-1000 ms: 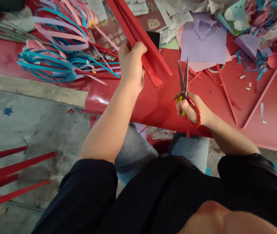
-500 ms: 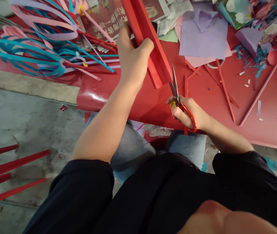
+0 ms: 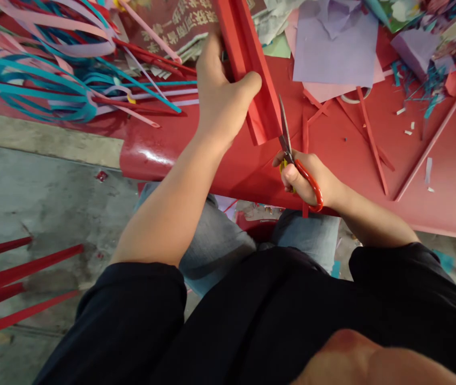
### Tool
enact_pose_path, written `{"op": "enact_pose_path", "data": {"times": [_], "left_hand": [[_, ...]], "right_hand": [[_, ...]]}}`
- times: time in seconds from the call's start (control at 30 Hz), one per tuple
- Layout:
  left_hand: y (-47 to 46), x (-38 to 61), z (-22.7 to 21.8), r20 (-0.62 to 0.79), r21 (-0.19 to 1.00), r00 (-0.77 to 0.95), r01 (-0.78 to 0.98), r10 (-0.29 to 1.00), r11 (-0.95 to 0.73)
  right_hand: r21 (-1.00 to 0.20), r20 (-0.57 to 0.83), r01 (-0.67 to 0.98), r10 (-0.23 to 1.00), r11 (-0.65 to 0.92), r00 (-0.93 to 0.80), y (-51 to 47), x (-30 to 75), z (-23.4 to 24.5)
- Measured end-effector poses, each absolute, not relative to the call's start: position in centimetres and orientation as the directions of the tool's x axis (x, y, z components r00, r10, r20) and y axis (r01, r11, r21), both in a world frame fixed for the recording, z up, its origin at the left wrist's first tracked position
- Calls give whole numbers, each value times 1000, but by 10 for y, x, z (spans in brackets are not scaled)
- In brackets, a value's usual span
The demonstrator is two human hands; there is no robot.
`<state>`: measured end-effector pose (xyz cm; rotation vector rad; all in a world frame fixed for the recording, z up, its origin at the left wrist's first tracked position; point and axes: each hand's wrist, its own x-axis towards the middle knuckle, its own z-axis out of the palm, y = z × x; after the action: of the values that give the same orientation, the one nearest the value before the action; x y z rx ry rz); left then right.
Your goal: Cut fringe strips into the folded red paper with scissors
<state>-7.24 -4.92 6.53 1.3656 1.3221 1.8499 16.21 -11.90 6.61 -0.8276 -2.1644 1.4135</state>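
Note:
My left hand (image 3: 228,91) grips a folded sheet of red paper (image 3: 266,112), its thumb on top and the other fingers mostly hidden beneath. The paper slants from the top of the view down toward my right hand (image 3: 310,174). That hand is closed round the handles of a pair of scissors (image 3: 286,125), one handle red-orange and the other partly yellow. Their pointed blades face up and away from me, right at the lower right corner of the paper. Whether they bite into it, I cannot tell.
Paper-strip lanterns in blue and pink (image 3: 51,88) lie on the left of the red table (image 3: 164,152). Purple sheets (image 3: 332,59), narrow red strips (image 3: 372,141), a tape roll (image 3: 356,96) and scraps lie right. A red stool (image 3: 27,272) stands on the floor, lower left.
The scissor blades have closed somewhat, from a wider spread to nearly together. The left hand and the red paper have shifted slightly right. The view has moved a little.

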Motion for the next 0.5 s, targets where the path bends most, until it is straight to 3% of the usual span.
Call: {"op": "enact_pose_path", "data": {"times": [0.27, 0.5], "left_hand": [[-24, -77, 32, 540, 825, -427, 98, 725, -557], [-27, -77, 33, 575, 783, -393, 10, 718, -622]], "right_hand": [[-927, -76, 315, 722, 202, -687, -122, 161, 69], [-942, -138, 316, 735, 109, -664, -123, 162, 67]]}}
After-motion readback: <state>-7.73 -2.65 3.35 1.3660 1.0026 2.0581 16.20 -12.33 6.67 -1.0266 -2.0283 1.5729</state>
